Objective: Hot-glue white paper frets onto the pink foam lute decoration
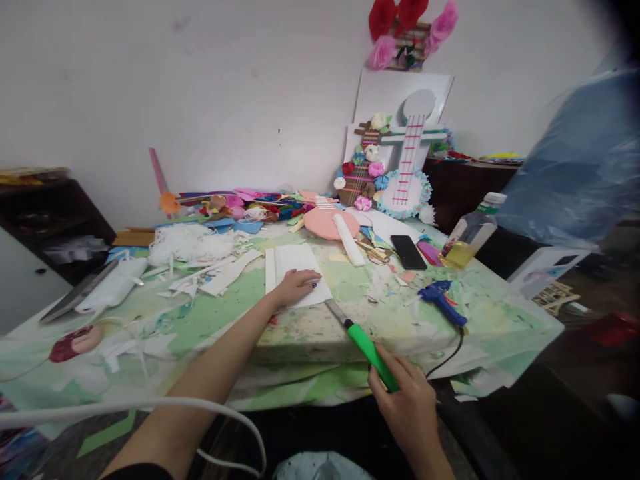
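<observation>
My left hand (299, 287) lies flat on a folded or stacked white sheet (295, 257) near the table's front edge, its fingers stretched to the right. In my right hand (407, 393) is a knife (370, 352) with a bright green handle, my fingers wrapped round its rear end. Its metal blade points up and left, with the tip at the sheet's lower right corner. I cannot tell whether the blade touches the sheet. Just beyond the sheet, a pink guitar-shaped piece (323, 225) lies with a white roll (349, 240) resting against it.
A blue glue gun (443, 301), a black phone (408, 252) and a bottle of yellow liquid (473, 232) are at the right. White shredded strips (193, 244) and paper scraps (230, 273) cover the left. Decorated guitars (407, 167) lean at the back. A white cable (200, 403) crosses the foreground.
</observation>
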`<state>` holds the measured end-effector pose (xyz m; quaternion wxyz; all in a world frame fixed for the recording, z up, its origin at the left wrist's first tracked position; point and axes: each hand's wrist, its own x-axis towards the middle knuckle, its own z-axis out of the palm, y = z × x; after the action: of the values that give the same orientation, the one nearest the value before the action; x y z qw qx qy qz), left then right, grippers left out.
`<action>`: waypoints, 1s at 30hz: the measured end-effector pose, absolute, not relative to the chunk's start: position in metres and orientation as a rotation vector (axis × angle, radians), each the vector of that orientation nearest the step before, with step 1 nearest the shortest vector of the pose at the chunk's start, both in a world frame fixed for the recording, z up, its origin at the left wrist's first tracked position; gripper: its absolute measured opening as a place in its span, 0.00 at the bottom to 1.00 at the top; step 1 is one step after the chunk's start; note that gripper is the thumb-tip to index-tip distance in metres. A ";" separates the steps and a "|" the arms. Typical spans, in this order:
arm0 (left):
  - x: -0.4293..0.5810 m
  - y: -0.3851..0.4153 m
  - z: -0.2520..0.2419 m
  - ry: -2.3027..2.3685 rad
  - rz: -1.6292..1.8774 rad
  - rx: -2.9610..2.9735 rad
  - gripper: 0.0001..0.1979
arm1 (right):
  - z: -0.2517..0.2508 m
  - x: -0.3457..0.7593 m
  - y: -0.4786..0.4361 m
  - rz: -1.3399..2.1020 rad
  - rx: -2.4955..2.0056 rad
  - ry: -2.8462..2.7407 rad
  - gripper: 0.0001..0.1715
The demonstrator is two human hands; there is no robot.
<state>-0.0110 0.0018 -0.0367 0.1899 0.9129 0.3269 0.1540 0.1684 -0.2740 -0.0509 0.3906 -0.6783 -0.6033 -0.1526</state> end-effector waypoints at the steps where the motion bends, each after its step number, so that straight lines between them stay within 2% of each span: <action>1: -0.011 0.001 -0.036 0.917 0.440 2.570 0.21 | -0.050 0.168 -0.272 -0.379 -1.733 -1.536 0.16; 6: -0.009 -0.006 -0.032 0.926 0.464 2.633 0.27 | -0.045 0.163 -0.259 -0.331 -1.782 -1.580 0.15; 16: -0.003 -0.010 -0.039 1.012 0.217 2.890 0.34 | -0.043 0.158 -0.236 -0.285 -1.831 -1.648 0.19; 30: -0.001 -0.012 -0.039 1.023 0.142 2.906 0.35 | -0.036 0.169 -0.219 -0.362 -1.961 -1.798 0.20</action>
<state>-0.0010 -0.0124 -0.0393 0.0290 0.9418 0.3316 0.0460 0.1691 -0.2194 -0.0356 0.2263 -0.7113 -0.6524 -0.1312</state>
